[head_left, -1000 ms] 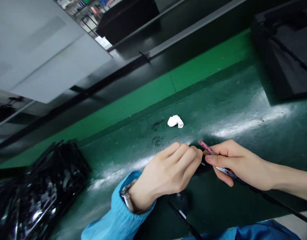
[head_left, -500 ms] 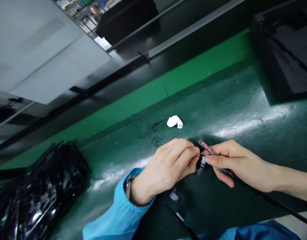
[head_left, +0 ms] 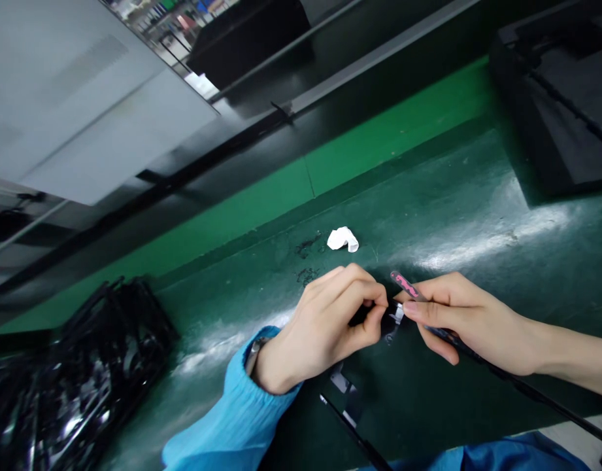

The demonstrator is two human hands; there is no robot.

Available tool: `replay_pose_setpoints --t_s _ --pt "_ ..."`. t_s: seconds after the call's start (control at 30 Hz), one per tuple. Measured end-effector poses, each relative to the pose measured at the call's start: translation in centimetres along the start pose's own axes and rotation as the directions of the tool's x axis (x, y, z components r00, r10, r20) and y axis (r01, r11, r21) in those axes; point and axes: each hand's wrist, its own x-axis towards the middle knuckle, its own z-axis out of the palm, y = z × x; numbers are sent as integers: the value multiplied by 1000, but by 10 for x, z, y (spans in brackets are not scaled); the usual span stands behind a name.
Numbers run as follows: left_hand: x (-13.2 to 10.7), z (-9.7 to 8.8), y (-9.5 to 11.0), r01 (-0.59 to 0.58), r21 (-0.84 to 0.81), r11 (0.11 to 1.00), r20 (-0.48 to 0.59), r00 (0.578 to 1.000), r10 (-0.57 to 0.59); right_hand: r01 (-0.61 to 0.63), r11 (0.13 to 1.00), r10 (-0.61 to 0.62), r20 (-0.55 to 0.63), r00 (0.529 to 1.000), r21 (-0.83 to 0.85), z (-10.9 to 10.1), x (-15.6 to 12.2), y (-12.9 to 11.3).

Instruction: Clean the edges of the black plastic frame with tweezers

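My left hand (head_left: 325, 327), in a blue sleeve with a wristwatch, pinches a small black part (head_left: 393, 318) between thumb and fingers just above the dark green mat (head_left: 477, 196). My right hand (head_left: 465, 317) is closed on a thin tool with a pink patterned end (head_left: 402, 284), its tip meeting the small part. The two hands touch at the fingertips. A long thin black strip (head_left: 536, 392) runs from under my right hand toward the lower right.
A crumpled white scrap (head_left: 343, 239) and dark smudges (head_left: 308, 258) lie beyond the hands. Shiny black parts are heaped at the lower left (head_left: 70, 386). A black foam block (head_left: 555, 98) stands at the upper right. Another black strip (head_left: 352, 425) lies below the hands.
My left hand has rolled and lifted a little, exposing the small black part between the fingertips. The right hand has barely moved.
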Motion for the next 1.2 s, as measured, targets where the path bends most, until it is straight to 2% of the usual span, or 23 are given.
replay_pose_setpoints --t_s 0.13,0.33,0.43,0.6,0.7,0.77,0.83,0.9,1.0,1.07,1.13,1.2 --pt "1 -5 -2 54 2 999 -31 998 -54 27 999 -28 11 1000 27 0 0 -2" --pt "1 -7 2 48 -51 998 9 999 -47 45 997 -47 40 998 65 0 -2 -2" --pt "0 -10 2 60 -104 993 -5 998 -61 38 995 -44 63 997 96 0 -4 -4" --pt "-1 -18 -5 135 -139 981 -91 985 -148 69 993 -77 81 994 96 -3 -3 -5" --pt "-1 -22 -10 206 -154 966 -172 957 -232 86 992 -93 79 992 88 -5 -2 -4" --pt "1 -25 -12 252 -173 952 -176 943 -282 105 990 -113 78 991 95 -6 -2 -3" --pt "2 -29 -12 312 -200 929 -117 933 -339 154 984 -161 71 984 92 -7 -2 -1" --pt "3 -31 -11 409 -248 878 24 909 -417 211 976 -213 37 976 47 -7 -2 1" --pt "3 -29 -7 569 -324 756 302 819 -488 216 969 -222 -41 974 -116 -6 -3 3" --pt "2 -22 -4 624 -333 707 379 775 -505 217 931 -253 -88 964 -294 -6 -4 3" --pt "2 -13 -2 642 -305 703 377 760 -530 278 824 -398 -155 904 -493 -8 -6 0" --pt "2 -6 -2 666 -249 704 405 731 -549 333 684 -583 -212 784 -650 -11 -7 -4"
